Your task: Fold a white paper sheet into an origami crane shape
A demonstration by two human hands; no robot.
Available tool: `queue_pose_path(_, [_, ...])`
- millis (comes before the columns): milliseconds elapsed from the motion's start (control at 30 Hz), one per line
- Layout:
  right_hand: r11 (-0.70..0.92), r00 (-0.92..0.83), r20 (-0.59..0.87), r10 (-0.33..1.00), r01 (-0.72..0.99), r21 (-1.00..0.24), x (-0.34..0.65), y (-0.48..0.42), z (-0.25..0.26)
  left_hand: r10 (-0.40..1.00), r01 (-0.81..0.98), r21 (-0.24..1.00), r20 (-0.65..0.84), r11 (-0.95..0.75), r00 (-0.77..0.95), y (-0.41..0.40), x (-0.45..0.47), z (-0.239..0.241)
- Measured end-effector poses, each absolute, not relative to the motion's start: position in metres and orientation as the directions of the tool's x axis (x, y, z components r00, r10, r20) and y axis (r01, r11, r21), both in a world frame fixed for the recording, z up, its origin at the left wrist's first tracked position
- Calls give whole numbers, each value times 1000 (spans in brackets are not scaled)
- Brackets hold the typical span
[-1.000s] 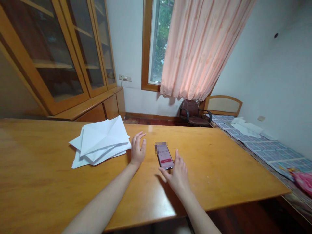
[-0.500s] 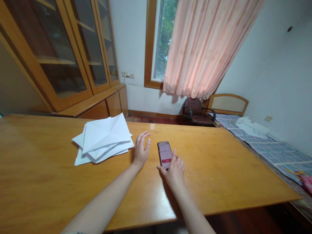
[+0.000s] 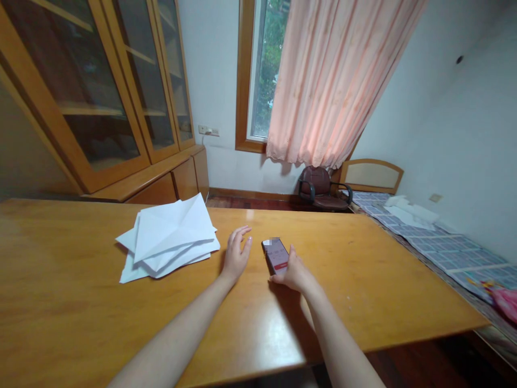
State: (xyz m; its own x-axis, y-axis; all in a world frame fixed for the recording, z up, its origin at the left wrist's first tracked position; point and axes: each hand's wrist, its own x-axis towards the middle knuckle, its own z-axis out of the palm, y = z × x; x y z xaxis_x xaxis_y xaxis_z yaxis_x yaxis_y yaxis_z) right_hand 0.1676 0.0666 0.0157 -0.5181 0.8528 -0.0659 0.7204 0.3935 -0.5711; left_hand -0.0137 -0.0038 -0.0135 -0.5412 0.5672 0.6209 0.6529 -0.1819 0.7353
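Just below the frame's centre, the right hand is clamping its fingers on the phone at the counter, ideally sparing the screen, while the left hand is curving empty, fingers apart.

On the table, paper sheets are stacked at left and a phone is placed at right, its near end covered by the right hand. Between them, the left hand is held. Behind, a chair is flanked by a cabinet and a bed.
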Motion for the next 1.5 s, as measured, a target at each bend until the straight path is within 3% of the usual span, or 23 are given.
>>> queue_pose_path(100, [381,-519,-69,852,705,-599,176,72,13,626,523,830,515,-194,-585,0,-9,-16])
queue_pose_path(233, [424,-531,33,847,635,-645,187,65,3,743,84,991,133,-103,-656,4,7,-19])
queue_pose_path(300, [456,-508,112,854,627,-632,189,56,0,780,-122,991,-29,-61,-625,4,16,-18])
queue_pose_path(400, [516,-465,260,846,592,-619,190,43,0,850,-331,942,-127,-58,-512,3,28,-16])
queue_pose_path(600, [568,-375,427,823,543,-618,189,24,11,937,-353,933,-63,-67,-344,-6,48,-9])
queue_pose_path(800, [543,-321,443,837,589,-599,192,11,19,957,-297,934,122,-201,-262,-13,62,9])
queue_pose_path(967, [492,-312,382,870,489,-720,199,4,15,939,-189,954,171,-234,-299,-14,66,14])
queue_pose_path(1067, [387,-331,292,897,273,-881,209,5,17,944,-203,952,168,-231,-284,-13,67,12])
queue_pose_path(1167, [83,-413,103,905,-67,-994,224,8,22,961,-244,947,150,-207,-233,-14,69,10])
queue_pose_path(1300, [-343,-591,-106,800,-304,-889,240,9,26,979,-278,945,136,-175,-154,-17,75,11])
queue_pose_path(1500, [-497,-634,-129,762,-446,-744,248,-6,17,991,-340,931,117,-134,-69,-22,84,9])
